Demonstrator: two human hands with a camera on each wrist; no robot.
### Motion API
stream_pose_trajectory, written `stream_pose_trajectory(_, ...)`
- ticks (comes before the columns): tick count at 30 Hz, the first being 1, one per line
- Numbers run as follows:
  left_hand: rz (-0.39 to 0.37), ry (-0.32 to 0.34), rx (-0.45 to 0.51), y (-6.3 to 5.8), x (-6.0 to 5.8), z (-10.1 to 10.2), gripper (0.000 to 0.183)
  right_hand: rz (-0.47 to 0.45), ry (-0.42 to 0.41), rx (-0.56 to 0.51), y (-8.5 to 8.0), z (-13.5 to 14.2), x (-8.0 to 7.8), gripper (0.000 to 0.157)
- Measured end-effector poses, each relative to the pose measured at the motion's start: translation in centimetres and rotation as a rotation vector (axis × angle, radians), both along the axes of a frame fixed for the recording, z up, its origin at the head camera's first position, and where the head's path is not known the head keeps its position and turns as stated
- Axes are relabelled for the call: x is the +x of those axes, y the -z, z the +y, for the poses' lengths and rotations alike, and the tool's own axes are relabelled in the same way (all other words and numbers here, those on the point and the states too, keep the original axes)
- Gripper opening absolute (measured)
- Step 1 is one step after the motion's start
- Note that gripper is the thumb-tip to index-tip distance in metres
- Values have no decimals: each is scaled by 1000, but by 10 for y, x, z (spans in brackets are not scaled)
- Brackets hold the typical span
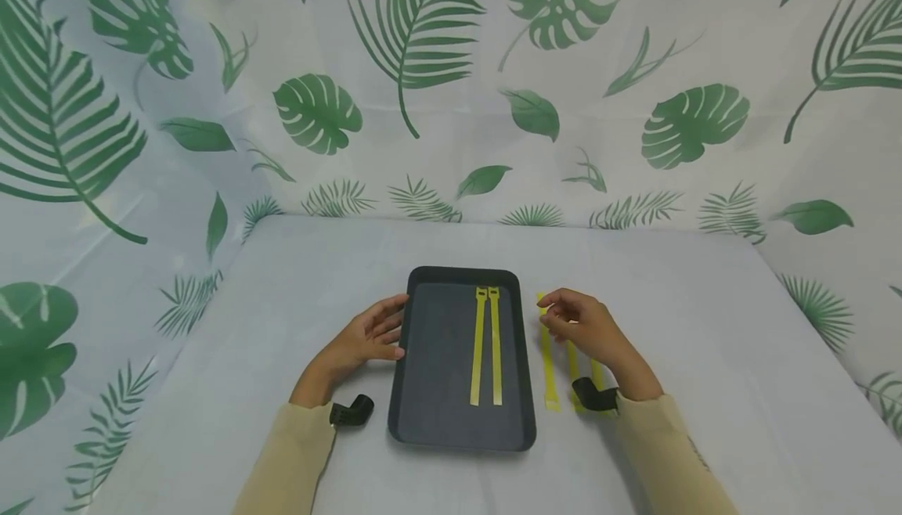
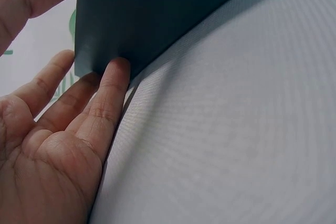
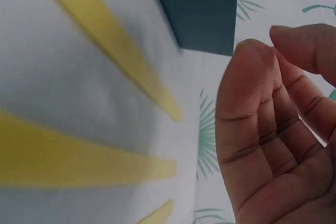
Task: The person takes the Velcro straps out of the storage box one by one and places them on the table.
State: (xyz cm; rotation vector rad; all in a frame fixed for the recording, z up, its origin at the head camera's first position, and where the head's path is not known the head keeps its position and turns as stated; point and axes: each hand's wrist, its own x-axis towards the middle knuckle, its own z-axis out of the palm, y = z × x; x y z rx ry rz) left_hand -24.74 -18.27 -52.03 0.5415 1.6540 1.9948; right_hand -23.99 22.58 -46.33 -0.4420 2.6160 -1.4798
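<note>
A dark grey rectangular tray point(image 1: 437, 358) lies lengthwise before me. Two yellow cable straps point(image 1: 477, 351) with slotted heads lie side by side in its right half. My left hand point(image 1: 355, 347) is at the tray's left side; in the left wrist view its extended fingertips touch the tray's outer wall point(image 2: 142, 19). My right hand point(image 1: 585, 327) hovers right of the tray, fingers loosely bent, with nothing between them in the right wrist view. Below it, more yellow straps point(image 1: 550, 378) lie on the table, partly hidden by the hand and wrist.
A white cloth covers the table point(image 1: 338, 264). Behind and at both sides hangs a white curtain with green leaf prints point(image 1: 320, 112). A black wrist camera point(image 1: 352, 411) sits on the left sleeve and another camera point(image 1: 593, 395) on the right.
</note>
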Motion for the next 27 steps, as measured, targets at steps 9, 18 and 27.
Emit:
stream_pose_trajectory(9, -6, -2, 8, 0, 1, 1, 106, 92, -60, 78, -4, -14, -5, 19)
stream_pose_trajectory(18, 2, -2, 4, -1, 0, 1, 106, 130, -142, 106, -12, -24, -13, 20)
stream_pose_trajectory(27, 4, -6, -9, -1, 1, 0, 105, 124, -211, 110, -19, -38, -18, 21)
